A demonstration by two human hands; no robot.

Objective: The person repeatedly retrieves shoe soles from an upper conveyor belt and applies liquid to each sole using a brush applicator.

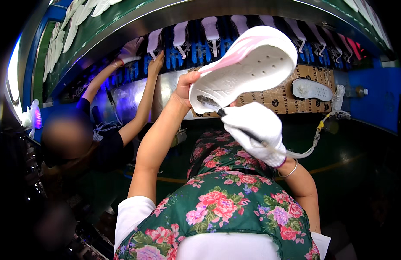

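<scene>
A white shoe sole [248,71] with pink streaks along its side wall is held up in front of me, its hollow inside facing me. My bare left hand [186,89] is closed on its edge by the heel end. In a white glove, my right hand [254,128] grips a brush [220,112] with a black handle. The dark bristles touch the inside of the sole at the heel. A clear tube [305,152] runs from beside the gloved hand to the right. Small holes dot the forefoot of the sole.
Printed cardboard [261,99] covers the bench, with another white sole piece [312,89] lying on it. Behind, lilac shoe parts [210,29] stand in a row on blue holders. A co-worker's hand [156,64] reaches that row from the left. A bottle [355,92] lies at the right.
</scene>
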